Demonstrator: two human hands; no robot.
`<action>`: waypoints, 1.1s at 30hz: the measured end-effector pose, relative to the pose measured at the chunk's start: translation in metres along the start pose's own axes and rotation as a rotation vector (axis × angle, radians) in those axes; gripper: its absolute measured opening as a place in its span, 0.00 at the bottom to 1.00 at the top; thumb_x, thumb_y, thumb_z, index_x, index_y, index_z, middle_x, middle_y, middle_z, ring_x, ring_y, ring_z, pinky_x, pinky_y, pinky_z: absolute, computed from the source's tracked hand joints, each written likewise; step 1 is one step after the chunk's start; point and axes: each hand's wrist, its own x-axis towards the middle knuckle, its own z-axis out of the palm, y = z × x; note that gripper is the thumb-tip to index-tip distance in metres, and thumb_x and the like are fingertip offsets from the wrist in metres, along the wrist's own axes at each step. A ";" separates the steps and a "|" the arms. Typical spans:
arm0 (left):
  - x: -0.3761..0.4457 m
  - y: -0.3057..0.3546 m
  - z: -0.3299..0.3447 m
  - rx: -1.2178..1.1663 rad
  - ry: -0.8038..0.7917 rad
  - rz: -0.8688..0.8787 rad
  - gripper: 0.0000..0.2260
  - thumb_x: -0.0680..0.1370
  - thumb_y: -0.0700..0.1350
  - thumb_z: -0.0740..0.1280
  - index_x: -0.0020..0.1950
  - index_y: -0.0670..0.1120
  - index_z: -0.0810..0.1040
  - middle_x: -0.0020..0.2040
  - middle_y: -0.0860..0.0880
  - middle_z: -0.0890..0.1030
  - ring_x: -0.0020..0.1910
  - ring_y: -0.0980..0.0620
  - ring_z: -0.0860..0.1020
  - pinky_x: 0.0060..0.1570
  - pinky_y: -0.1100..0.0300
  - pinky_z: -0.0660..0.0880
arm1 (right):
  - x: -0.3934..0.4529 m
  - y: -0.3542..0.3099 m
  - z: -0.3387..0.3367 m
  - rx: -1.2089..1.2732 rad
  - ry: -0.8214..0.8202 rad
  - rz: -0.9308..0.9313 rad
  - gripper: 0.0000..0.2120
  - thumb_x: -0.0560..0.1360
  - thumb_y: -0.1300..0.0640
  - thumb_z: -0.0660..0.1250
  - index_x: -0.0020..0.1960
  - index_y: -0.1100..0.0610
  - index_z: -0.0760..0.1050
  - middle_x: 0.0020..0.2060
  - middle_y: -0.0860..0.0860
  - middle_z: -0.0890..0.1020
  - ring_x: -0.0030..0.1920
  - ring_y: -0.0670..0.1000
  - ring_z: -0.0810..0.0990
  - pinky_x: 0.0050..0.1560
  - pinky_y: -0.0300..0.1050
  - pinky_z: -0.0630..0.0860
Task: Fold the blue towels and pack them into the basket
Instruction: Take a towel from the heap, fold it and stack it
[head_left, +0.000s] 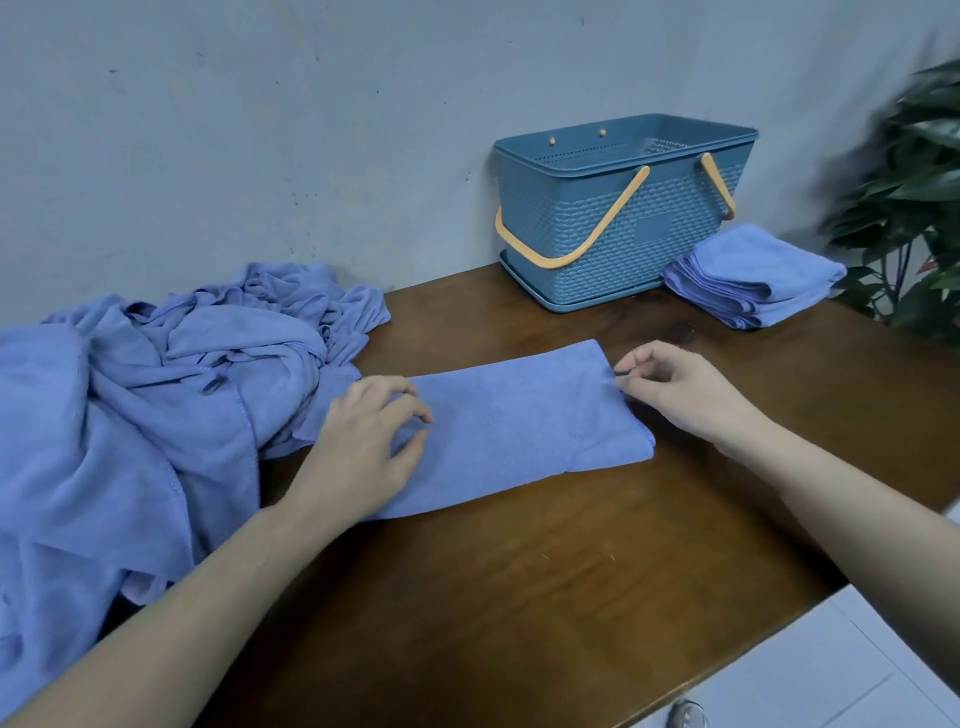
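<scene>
A half-folded blue microfibre towel (511, 426) lies flat on the dark wooden bench (519, 597) between both hands. The left hand (363, 441) rests on its left end, fingers loosely curled, its grip on nothing. The right hand (680, 395) pinches the towel's far right corner. Behind stands a blue plastic basket with yellow handles (623, 208).

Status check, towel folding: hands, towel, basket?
Left hand resting on half-folded towel; right hand pinching its end. Basket looks empty. Nothing blocking.
</scene>
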 end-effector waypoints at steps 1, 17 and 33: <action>-0.004 0.007 0.000 -0.060 -0.034 0.017 0.07 0.77 0.50 0.64 0.51 0.51 0.79 0.58 0.55 0.74 0.58 0.54 0.71 0.59 0.56 0.67 | -0.010 0.001 -0.003 -0.016 -0.012 -0.014 0.01 0.76 0.56 0.73 0.46 0.52 0.81 0.42 0.50 0.85 0.46 0.51 0.83 0.56 0.49 0.77; -0.033 0.022 0.005 -0.090 -0.289 0.105 0.23 0.78 0.67 0.56 0.70 0.61 0.73 0.69 0.69 0.67 0.71 0.69 0.63 0.71 0.61 0.61 | -0.060 0.014 -0.015 -0.043 -0.134 -0.047 0.10 0.73 0.51 0.77 0.38 0.55 0.81 0.31 0.38 0.78 0.31 0.39 0.73 0.37 0.31 0.68; -0.033 0.022 0.005 -0.106 -0.274 0.098 0.20 0.79 0.66 0.56 0.68 0.63 0.74 0.69 0.68 0.69 0.71 0.69 0.64 0.72 0.60 0.61 | -0.056 0.013 -0.012 -0.064 -0.117 0.003 0.10 0.69 0.49 0.80 0.38 0.52 0.80 0.38 0.41 0.80 0.35 0.39 0.75 0.42 0.36 0.70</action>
